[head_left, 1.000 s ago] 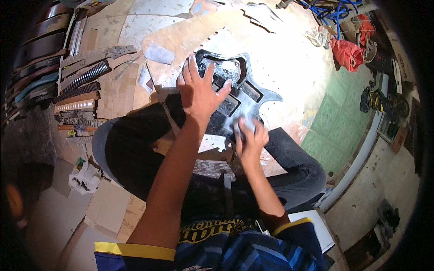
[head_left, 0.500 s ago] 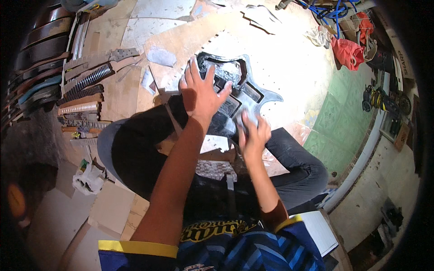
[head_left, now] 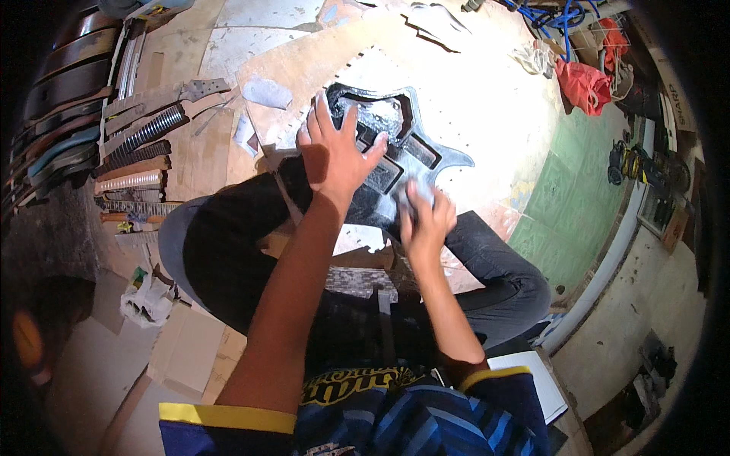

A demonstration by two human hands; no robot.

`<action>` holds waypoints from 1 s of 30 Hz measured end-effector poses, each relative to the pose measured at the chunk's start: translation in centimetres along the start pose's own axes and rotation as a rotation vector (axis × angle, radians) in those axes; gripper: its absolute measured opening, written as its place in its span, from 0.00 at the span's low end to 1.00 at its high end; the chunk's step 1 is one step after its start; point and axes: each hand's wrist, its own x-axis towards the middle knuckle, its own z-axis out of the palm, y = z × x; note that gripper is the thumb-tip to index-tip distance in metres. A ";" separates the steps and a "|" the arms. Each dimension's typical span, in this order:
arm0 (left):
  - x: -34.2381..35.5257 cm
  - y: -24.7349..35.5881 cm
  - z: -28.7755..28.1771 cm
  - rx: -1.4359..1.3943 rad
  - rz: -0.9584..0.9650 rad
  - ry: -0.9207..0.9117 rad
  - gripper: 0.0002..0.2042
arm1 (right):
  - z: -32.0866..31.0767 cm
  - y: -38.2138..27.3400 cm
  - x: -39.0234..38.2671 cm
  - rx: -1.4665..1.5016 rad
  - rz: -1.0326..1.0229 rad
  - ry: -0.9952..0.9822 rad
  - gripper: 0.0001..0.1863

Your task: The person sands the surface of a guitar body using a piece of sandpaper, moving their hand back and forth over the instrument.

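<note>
A black guitar body [head_left: 408,165] with pointed horns and several routed cavities lies in front of me, its surface streaked with pale dust. Spread over its left side, my left hand [head_left: 334,156] presses down with fingers stretched and thumb apart. My right hand [head_left: 430,222] is at the body's lower right part, its fingers bent and blurred by motion. Under those fingers is a small grey piece of sandpaper [head_left: 417,196], mostly hidden. White dust coats the fingertips of both hands.
My crossed legs [head_left: 502,281] flank the guitar body. Leftward lie several guitar necks [head_left: 156,129] and a row of stacked bodies [head_left: 72,83]. Grey paper scraps [head_left: 268,93] rest on the board. Red cloth [head_left: 584,85] and blue hose [head_left: 561,19] sit at the far right.
My right hand has shifted very slightly on the guitar body and stays blurred. My left hand keeps its place on it. The whole view has moved a little.
</note>
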 end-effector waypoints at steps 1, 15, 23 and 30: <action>0.1 0.2 -0.1 0.006 -0.007 -0.010 0.36 | 0.5 -0.6 2.8 0.093 0.016 0.026 0.29; -0.1 -0.3 -0.8 -0.095 0.090 0.035 0.34 | -0.3 1.1 -0.7 0.078 0.026 0.030 0.28; 0.2 -0.3 -0.6 -0.105 0.133 0.017 0.29 | 0.0 0.0 4.0 0.063 0.089 0.058 0.27; 0.1 -0.1 -0.6 -0.105 0.136 0.024 0.30 | -0.4 1.7 -0.4 -0.012 0.058 0.069 0.26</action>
